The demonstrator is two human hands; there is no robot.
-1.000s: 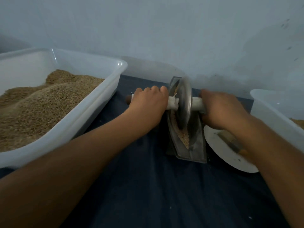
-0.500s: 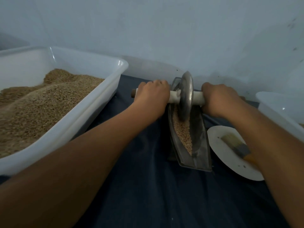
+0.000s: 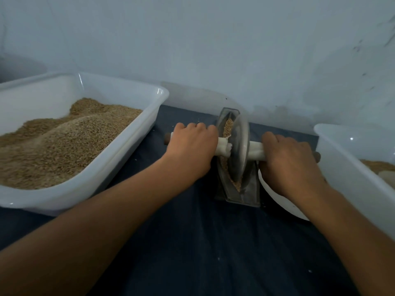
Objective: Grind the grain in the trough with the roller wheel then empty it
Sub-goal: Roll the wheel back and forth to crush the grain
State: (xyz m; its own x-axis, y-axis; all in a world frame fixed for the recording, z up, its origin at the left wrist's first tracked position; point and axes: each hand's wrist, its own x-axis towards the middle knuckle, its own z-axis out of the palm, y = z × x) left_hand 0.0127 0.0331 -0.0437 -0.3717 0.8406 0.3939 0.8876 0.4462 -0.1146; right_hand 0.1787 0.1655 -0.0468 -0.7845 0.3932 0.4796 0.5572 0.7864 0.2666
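A metal boat-shaped trough (image 3: 248,189) stands on the dark cloth, with brown grain (image 3: 228,127) along its groove. The grey roller wheel (image 3: 240,146) sits upright in the trough near its middle, on a white-wrapped axle (image 3: 254,149). My left hand (image 3: 192,148) grips the axle on the wheel's left side. My right hand (image 3: 288,161) grips the axle on the right side. Grain shows beyond the wheel and at the near tip of the trough.
A large white tub (image 3: 119,159) heaped with grain fills the left. Another white tub (image 3: 350,167) with some grain stands at the right edge. A white plate (image 3: 277,201) lies under my right wrist. The wall rises close behind the trough.
The wheel has rolled from the far end of the trough back toward me, and both hands came with it. Grain at the far end is now uncovered.
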